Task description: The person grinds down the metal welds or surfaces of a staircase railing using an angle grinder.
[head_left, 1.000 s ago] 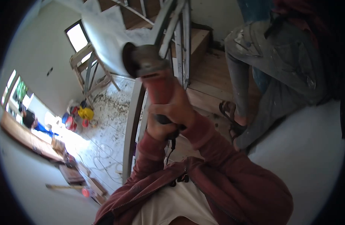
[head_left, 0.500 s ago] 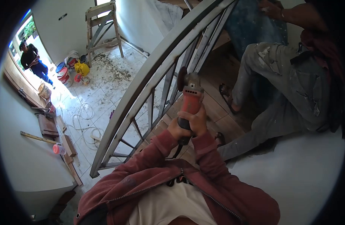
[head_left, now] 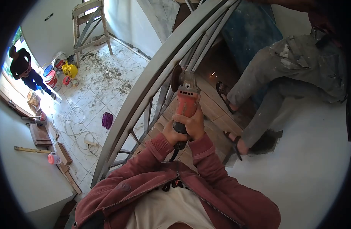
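An orange-red angle grinder [head_left: 187, 105] points away from me, its dark round disc [head_left: 176, 78] right at a metal bar of the stair railing [head_left: 145, 82]. My left hand [head_left: 174, 133] is wrapped round the dark rear of the grinder's body. Higher up, my right hand [head_left: 195, 124] closes round the body from the other side, its fingers overlapping the left. A dark cord [head_left: 174, 154] hangs from the tool's rear end. Small bright sparks [head_left: 213, 73] show to the right of the grinder head.
A co-worker in paint-marked grey trousers [head_left: 293, 61] and sandals stands close on the right. Another person [head_left: 24, 68] is at the doorway far left. Below the railing are a wooden trestle [head_left: 92, 46], buckets [head_left: 52, 78], a purple cloth [head_left: 107, 120] and loose cable [head_left: 70, 128].
My view has shifted, and the purple cloth now shows fully. The co-worker's near foot has moved right. The person at the doorway has changed posture. Both hands keep hold of the grinder.
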The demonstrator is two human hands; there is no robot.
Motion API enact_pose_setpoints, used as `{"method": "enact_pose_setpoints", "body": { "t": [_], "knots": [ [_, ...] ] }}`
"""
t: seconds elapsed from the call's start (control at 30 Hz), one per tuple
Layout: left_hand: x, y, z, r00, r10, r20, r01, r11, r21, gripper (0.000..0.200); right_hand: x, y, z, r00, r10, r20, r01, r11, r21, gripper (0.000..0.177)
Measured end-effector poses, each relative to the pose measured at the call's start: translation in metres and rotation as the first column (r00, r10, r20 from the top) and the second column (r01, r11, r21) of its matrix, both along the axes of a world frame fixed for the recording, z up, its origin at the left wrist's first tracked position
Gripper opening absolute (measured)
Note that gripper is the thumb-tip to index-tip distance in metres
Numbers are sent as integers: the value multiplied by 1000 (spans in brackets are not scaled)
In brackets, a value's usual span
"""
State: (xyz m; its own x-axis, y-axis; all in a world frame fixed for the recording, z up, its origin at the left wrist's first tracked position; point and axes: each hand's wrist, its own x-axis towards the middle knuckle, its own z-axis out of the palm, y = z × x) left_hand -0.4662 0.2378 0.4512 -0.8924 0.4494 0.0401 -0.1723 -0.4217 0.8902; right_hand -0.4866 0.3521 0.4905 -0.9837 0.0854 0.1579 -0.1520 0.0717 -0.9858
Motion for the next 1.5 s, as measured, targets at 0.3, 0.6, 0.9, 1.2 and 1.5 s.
{"method": "enact_pose_setpoints", "body": {
  "t": [0.3, 0.6, 0.9, 1.2, 1.5],
  "knots": [
    [-8, 4, -16, 999, -30, -27, 28, 998, -60, 54, -3, 3, -8, 998, 5, 67, -8, 999, 51, 64],
    [-1, 7, -10, 997, 62, -54, -63, 998, -18, 52, -4, 8, -20, 1000, 30, 2, -30, 999, 13, 63],
    [-1, 9, -16, 1000, 20, 8, -20, 999, -43, 54, -3, 12, -25, 998, 29, 48, -27, 999, -46, 62],
    [-7, 4, -5, 999, -1, 50, 2, 1000, -12, 57, -7, 7, -6, 996, 61, 64, -60, 998, -10, 62],
    [-14, -4, -2, 1000, -10, 20, 10, 999, -31, 63, -17, 1, -10, 996, 55, 75, -54, 998, -23, 64]
  ]
}}
